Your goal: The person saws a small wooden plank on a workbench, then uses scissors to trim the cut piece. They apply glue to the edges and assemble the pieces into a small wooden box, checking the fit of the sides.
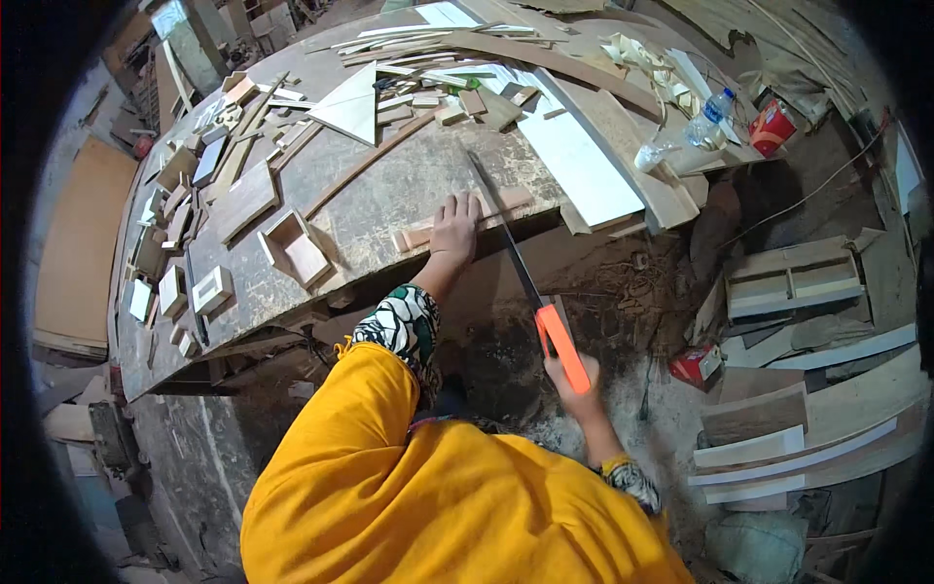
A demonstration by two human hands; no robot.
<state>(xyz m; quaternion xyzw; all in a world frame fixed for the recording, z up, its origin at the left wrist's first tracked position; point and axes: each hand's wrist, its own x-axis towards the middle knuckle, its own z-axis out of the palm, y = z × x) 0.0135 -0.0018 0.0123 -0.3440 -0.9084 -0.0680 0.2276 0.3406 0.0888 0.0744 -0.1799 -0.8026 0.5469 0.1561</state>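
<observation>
My left hand (454,232) presses down on a reddish wooden strip (507,200) along the front edge of the workbench (389,185). Its fingers are closed over the strip. In my right hand (574,382) is the orange handle of a hand saw (561,346). The saw's dark, narrow blade crosses the strip just to the right of my left fingers and points away from me over the bench. Whether the teeth have cut into the wood I cannot tell.
An open wooden box (295,251) and several small blocks lie left on the bench. Farther back are wood offcuts and a white triangular board (342,105). A plastic bottle (710,115) and a red cup (772,127) stand at right. Boards (798,438) lie on the floor.
</observation>
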